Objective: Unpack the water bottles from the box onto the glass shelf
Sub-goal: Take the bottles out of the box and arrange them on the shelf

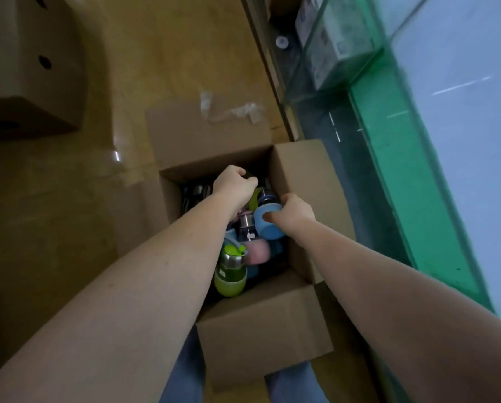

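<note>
While the fingers of the right hand (pixel 294 212) are curled around the blue bottle (pixel 268 223), with the thumb pressed on its rounded blue end, that bottle is held just above the jumble inside the box (pixel 301 173), close to the box's right wall. The left hand (pixel 236 184) is closed in a fist deeper in the box, near its far wall; something green and dark appears to be gripped in it, probably another bottle, though what exactly is held cannot be told. Nearer the box's front flap, a green bottle (pixel 231 273) with a steel collar and a flip cap is seen lying on its side, with a pink bottle (pixel 256 251) just beside it. By their look, the bottles are judged to be empty, hence light, and stiff, with smooth rounded bodies that could slip from a loose grasp; if any are glass, they would be breakable. A hold around the waist or just under the steel collar is thought safest, since the flip caps might give way. Beyond the box's right wall, the glass shelf (pixel 461 117) is seen, hard-edged and unforgiving, so each bottle would best be set down gently and upright.
</note>
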